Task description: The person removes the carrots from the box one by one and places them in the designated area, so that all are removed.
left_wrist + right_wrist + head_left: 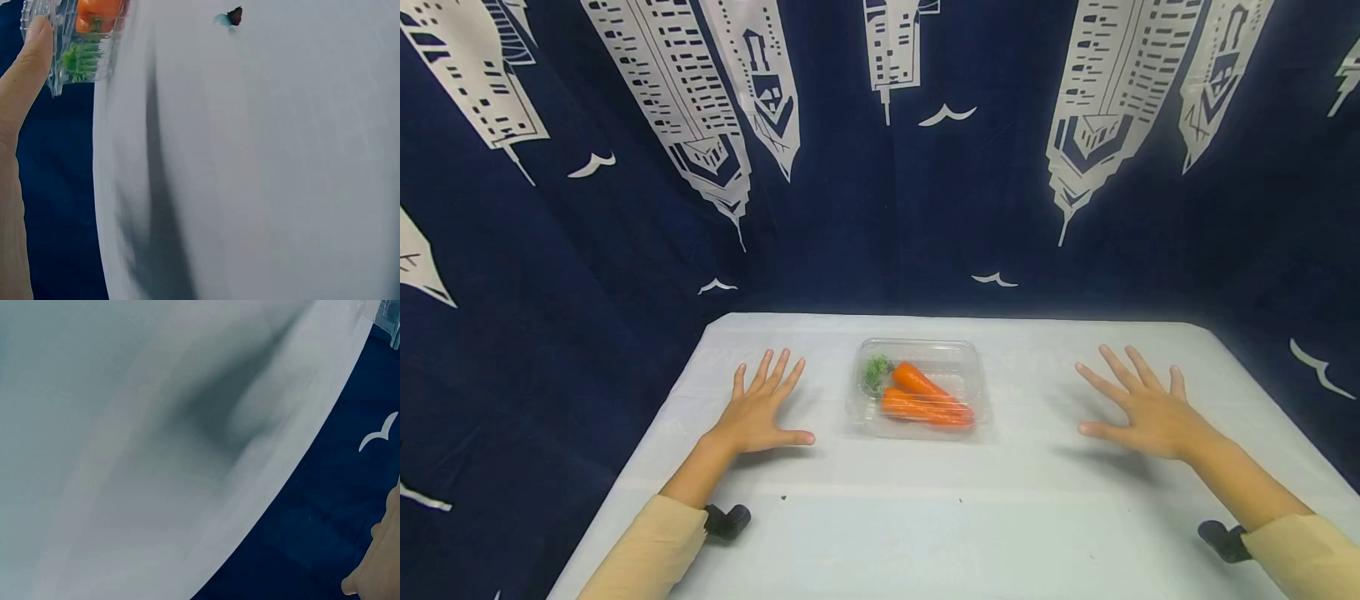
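A clear plastic box [868, 421] sits near the middle of the white table, with two orange carrots [925, 404] and a green leafy tuft [876, 373] inside. My left hand [760, 417] hovers to the left of the box, fingers spread and holding nothing. To the right of the box, farther off, my right hand [1153, 417] is also spread and empty. The left wrist view shows my thumb [31, 65] in front of part of the box [94, 69]. In the right wrist view, part of my hand [378, 556] shows at the lower right, and a box corner [390, 322] at the upper right.
The white table [887, 533] carries a few tiny dark specks. A navy cloth [865, 233] printed with white buildings and birds hangs behind it and shows at both sides. A black wrist mount [727, 523] is at the left sleeve, another [1223, 540] at the right.
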